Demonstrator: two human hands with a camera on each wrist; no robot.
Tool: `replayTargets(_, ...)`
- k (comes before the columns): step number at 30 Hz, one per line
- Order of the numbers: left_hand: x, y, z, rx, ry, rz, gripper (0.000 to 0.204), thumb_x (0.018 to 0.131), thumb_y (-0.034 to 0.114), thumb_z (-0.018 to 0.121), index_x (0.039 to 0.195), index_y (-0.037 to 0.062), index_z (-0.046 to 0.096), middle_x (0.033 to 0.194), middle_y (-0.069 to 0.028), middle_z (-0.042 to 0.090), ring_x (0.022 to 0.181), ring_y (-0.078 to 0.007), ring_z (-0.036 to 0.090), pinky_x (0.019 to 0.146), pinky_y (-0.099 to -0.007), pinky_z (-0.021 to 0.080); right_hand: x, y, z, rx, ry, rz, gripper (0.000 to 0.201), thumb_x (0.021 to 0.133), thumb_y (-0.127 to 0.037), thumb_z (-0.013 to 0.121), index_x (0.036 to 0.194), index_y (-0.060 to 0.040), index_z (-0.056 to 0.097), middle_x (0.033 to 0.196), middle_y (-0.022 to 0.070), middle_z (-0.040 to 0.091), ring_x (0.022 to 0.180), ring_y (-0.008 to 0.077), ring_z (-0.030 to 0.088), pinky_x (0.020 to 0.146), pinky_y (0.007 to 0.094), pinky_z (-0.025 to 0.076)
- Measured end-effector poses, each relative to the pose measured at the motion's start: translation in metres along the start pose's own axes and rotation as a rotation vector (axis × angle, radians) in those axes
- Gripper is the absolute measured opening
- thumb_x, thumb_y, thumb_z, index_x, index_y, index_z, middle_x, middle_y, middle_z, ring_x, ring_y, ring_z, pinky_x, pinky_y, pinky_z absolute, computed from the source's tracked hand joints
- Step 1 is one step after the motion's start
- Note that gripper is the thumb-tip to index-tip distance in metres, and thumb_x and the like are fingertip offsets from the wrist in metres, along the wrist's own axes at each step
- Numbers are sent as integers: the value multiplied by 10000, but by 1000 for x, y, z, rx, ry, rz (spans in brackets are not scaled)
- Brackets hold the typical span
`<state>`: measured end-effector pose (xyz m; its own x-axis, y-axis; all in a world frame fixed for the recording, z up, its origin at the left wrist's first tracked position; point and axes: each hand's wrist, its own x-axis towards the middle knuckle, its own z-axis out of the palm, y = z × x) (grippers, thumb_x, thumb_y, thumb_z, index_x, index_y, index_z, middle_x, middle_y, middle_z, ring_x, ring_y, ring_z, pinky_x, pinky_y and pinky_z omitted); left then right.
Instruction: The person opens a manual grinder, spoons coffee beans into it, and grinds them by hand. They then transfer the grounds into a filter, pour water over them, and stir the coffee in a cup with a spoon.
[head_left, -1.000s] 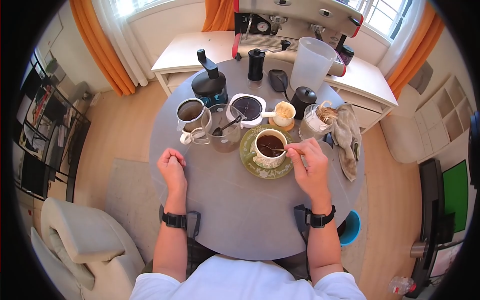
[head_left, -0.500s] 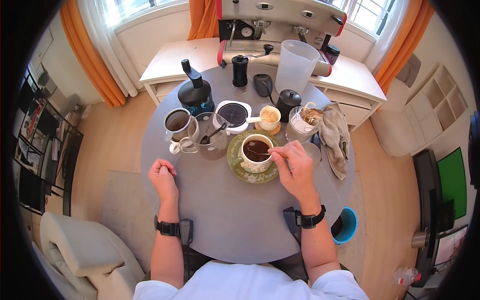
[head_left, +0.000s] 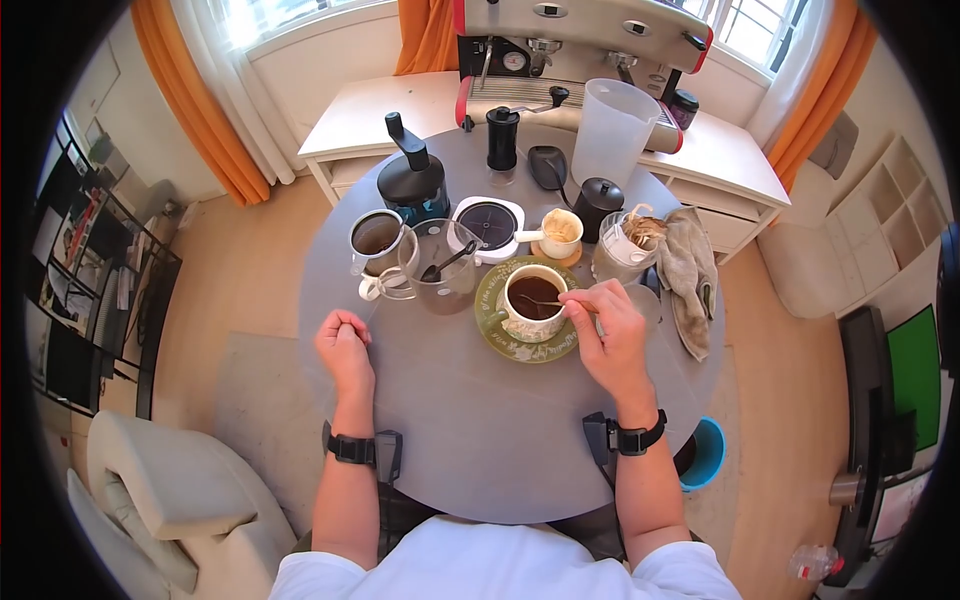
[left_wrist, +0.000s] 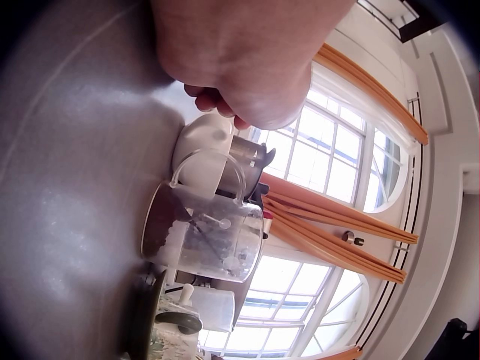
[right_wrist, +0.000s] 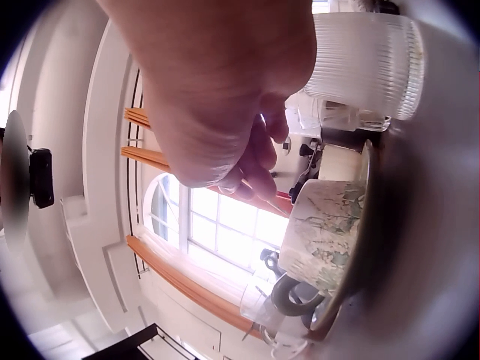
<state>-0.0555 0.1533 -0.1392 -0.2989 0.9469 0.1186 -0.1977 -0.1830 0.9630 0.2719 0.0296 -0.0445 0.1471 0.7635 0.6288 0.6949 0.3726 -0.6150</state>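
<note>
My right hand (head_left: 615, 345) pinches the thin handle of a spoon (head_left: 550, 302), whose lower end dips into dark liquid in a patterned cup (head_left: 530, 325). The cup stands upright on a green saucer (head_left: 500, 343). In the right wrist view the fingers of my right hand (right_wrist: 217, 90) hold the spoon (right_wrist: 276, 208) above the rim of the cup (right_wrist: 322, 232). My left hand (head_left: 345, 350) rests on the table with loosely curled fingers, holding nothing. A clear glass pitcher (left_wrist: 225, 244) stands near my left hand (left_wrist: 240, 60).
Behind the cup are a white scale (head_left: 487, 225), a small cup with a filter (head_left: 560, 232), a black canister (head_left: 598, 205) and a hand grinder (head_left: 502, 140). A grey cloth (head_left: 688, 285) lies at right. A metal-rimmed filter vessel (head_left: 377, 235) stands at left.
The head view has shifted back and forth slightly. My right hand stays at the cup with the spoon, which has moved only slightly in the liquid. My left hand remains on the table.
</note>
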Motion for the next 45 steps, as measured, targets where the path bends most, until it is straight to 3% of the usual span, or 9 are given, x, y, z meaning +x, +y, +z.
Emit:
replayTargets(7, 0, -1, -2, -3, -17, 1, 247, 838, -106, 395, 744, 52, 561, 642, -43, 542, 557, -122, 469, 531, -257, 351, 0, 12, -3, -131, 100, -54, 71, 982, -71, 710, 975, -8, 742, 845, 107, 704, 828, 298, 637, 726, 393, 520)
replayTargets(12, 0, 0, -1, 35, -22, 5, 246, 826, -106, 390, 742, 52, 559, 639, -40, 536, 555, -121, 466, 526, -264, 350, -1, -2, -6, -35, 7, -10, 50, 962, -51, 725, 976, -6, 741, 854, 109, 706, 835, 298, 636, 725, 393, 518)
replayTargets(18, 2, -4, -2, -6, -28, 6, 245, 822, -107, 389, 741, 49, 560, 637, -40, 534, 553, -121, 465, 526, -268, 351, 3, 6, 0, -121, 64, -111, 49, 953, -38, 725, 977, 3, 738, 854, 114, 704, 832, 303, 636, 711, 393, 519)
replayTargets(24, -1, 2, 0, 28, -6, -2, 251, 826, -112, 394, 722, 37, 568, 624, -37, 527, 549, -117, 468, 521, -258, 351, -2, -2, -10, -79, 4, -27, 53, 951, -28, 719, 989, 4, 738, 858, 125, 702, 838, 301, 642, 733, 396, 534)
replayTargets(28, 0, -2, -1, 23, -13, 7, 253, 825, -117, 396, 731, 49, 563, 628, -39, 529, 547, -122, 464, 518, -264, 347, 0, 0, -1, -18, -2, -73, 61, 955, -42, 720, 988, 7, 737, 852, 128, 698, 840, 299, 644, 733, 394, 533)
replayTargets(36, 0, -5, -1, 24, -11, 14, 251, 833, -109, 394, 736, 49, 563, 625, -38, 527, 544, -120, 460, 516, -263, 342, 0, 9, -7, -156, 83, -82, 77, 960, -60, 721, 984, 12, 737, 853, 124, 706, 842, 309, 640, 741, 411, 530)
replayTargets(45, 0, -6, -1, 7, -2, 15, 257, 846, -101, 390, 738, 54, 564, 630, -40, 539, 543, -117, 462, 520, -262, 352, 1, 4, 1, -75, 46, -134, 78, 946, -62, 740, 965, 13, 739, 846, 123, 704, 813, 301, 631, 710, 404, 525)
